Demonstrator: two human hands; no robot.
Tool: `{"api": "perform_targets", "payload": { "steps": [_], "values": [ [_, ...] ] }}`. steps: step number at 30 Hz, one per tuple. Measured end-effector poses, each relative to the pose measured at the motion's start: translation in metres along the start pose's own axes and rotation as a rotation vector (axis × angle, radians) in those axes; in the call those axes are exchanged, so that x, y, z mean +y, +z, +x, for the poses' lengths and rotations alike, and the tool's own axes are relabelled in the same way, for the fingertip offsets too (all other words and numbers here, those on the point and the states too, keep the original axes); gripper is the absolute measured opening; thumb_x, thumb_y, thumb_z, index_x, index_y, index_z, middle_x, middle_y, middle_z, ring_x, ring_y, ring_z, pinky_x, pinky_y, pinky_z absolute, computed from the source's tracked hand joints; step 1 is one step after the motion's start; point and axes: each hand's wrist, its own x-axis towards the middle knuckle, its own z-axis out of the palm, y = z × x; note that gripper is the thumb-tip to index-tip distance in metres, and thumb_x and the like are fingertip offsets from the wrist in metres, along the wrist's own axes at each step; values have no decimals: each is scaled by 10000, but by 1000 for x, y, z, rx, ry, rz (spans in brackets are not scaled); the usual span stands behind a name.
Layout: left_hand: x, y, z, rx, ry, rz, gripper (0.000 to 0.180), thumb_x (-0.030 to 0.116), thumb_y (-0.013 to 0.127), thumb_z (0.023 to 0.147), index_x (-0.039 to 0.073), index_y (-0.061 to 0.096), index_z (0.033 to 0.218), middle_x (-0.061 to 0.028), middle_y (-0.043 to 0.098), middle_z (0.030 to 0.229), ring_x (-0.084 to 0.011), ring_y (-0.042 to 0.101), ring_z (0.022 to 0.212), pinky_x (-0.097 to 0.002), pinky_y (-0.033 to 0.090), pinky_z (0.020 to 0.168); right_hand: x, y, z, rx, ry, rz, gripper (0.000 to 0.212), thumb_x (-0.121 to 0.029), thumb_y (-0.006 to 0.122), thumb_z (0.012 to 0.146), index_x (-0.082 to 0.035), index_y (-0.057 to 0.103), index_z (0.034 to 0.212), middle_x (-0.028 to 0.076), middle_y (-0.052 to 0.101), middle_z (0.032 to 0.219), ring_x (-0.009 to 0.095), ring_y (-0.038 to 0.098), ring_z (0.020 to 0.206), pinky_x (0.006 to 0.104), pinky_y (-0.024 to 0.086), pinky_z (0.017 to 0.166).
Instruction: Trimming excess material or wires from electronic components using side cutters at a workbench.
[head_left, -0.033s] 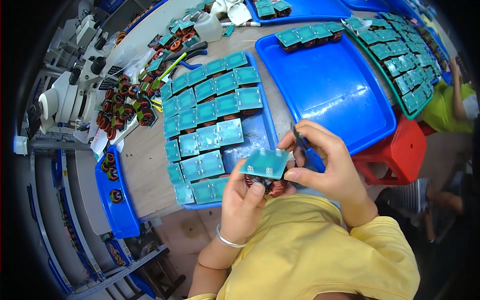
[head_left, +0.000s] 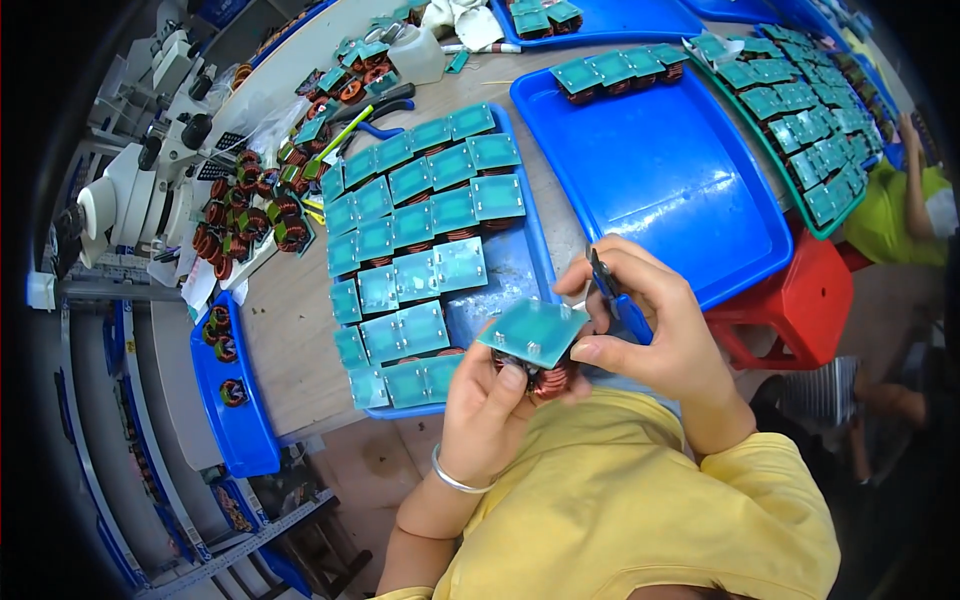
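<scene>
My left hand (head_left: 487, 402) holds a copper-wound coil (head_left: 552, 381) from below, its thumb against the windings. A square green circuit board (head_left: 534, 330) sits on top of the coil, with small bright solder points near its front edge. My right hand (head_left: 655, 315) is closed around blue-handled pliers (head_left: 630, 318), their dark jaws pointing up and away from the board. The right thumb and fingertips are close to the board's right corner; whether they touch it I cannot tell.
A blue tray (head_left: 535, 240) behind my hands bears rows of boards on coils. Another blue tray (head_left: 680, 170) has several at its far edge. Loose coils (head_left: 240, 215) and a narrow blue tray (head_left: 250, 440) lie left. A red stool (head_left: 800, 310) stands right.
The board and coil have shifted slightly to the right and turned a little in my left hand. The pliers have tipped slightly in my right hand.
</scene>
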Motion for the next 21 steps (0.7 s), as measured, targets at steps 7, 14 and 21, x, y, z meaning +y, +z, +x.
{"api": "perform_targets", "payload": {
  "steps": [7,14,21],
  "values": [
    [-11,-18,1,-307,-239,-336,541,397,452,919,-48,393,1222,-170,551,1044,-265,594,847,-324,501,724,-12,3,-1,-25,205,278,536,-142,761,653,31,536,1108,75,604,962,78,507,781,225,408,691],
    [-17,-17,3,-286,-336,-428,535,389,451,920,-34,393,1242,-140,526,1096,-259,554,942,-326,494,734,-10,2,-2,36,155,257,552,-162,794,640,29,534,1088,66,611,922,81,527,806,213,406,700],
    [-10,-9,0,-242,-321,-293,563,395,487,904,-23,375,1263,-116,518,1113,-245,539,982,-343,470,801,-5,2,-5,46,166,278,539,-156,813,627,24,535,1052,59,605,893,85,552,817,210,412,661]
  ]
}}
